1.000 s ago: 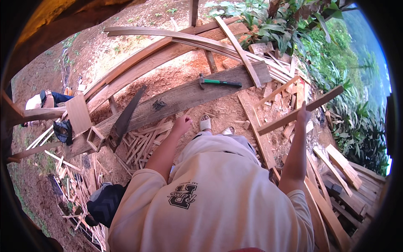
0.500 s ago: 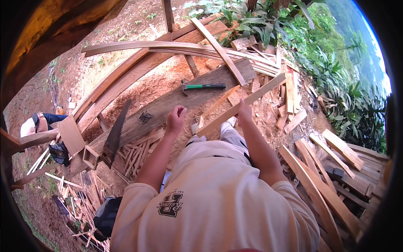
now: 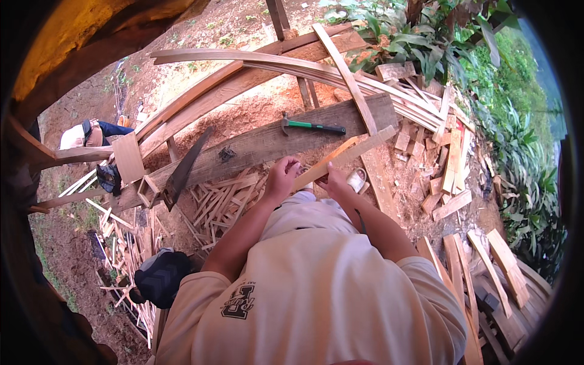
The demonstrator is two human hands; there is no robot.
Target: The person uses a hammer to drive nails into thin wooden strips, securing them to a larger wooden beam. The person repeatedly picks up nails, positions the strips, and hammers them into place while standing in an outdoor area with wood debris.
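Head view: both hands grip a pale wooden strip at its near end, left hand and right hand closed around it. Its far end reaches over the long plank's right end, near the green-handled hammer; a saw lies toward the plank's left end.

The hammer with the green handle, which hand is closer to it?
Right. The right hand grips the wooden strip just below the hammer; the left hand holds the strip's near end, farther left.
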